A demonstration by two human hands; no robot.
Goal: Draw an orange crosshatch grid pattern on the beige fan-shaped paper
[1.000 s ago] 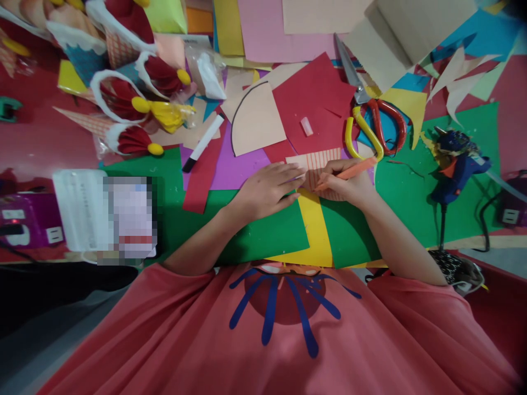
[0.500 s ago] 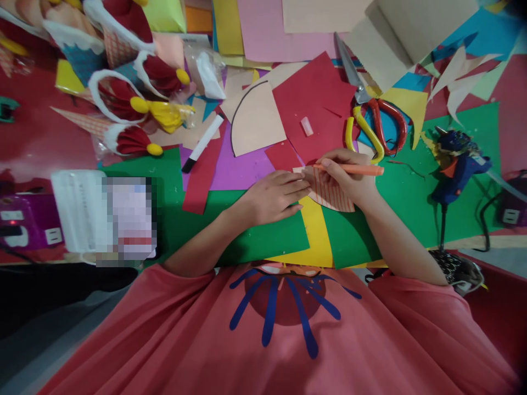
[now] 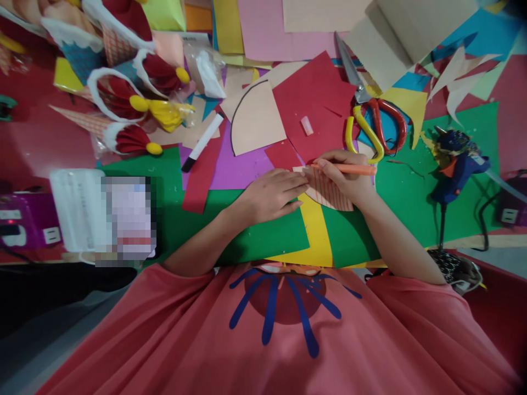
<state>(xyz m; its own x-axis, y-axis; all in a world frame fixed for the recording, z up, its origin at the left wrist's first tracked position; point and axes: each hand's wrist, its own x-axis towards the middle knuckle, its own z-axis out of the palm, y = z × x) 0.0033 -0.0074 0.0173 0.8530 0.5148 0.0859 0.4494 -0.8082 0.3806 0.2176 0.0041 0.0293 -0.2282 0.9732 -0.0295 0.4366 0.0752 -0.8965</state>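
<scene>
My right hand (image 3: 348, 178) is closed round an orange marker (image 3: 358, 169), its tip at the upper edge of a cream paper fan shape (image 3: 329, 196). Orange stripes run across that paper. Flat on the paper's left corner rests my left hand (image 3: 274, 192), fingers stretched out. A short pale pink cap (image 3: 307, 126) lies above on red paper (image 3: 317, 99). Farther up and left is a second cream fan-shaped piece (image 3: 259, 120) with a dark curved outline. A white marker with black ends (image 3: 203, 142) lies left of it.
Scissors (image 3: 364, 109) with red and yellow handles lie beyond my right hand. A blue glue gun (image 3: 459, 164) with a cord stands at the right. Finished paper cones (image 3: 123, 137) with yellow tips crowd the upper left. A phone (image 3: 134, 216) lies at the left on green sheets (image 3: 247, 241).
My right hand and the orange marker have shifted slightly to the left along the striped paper. My left hand stays nearly in place.
</scene>
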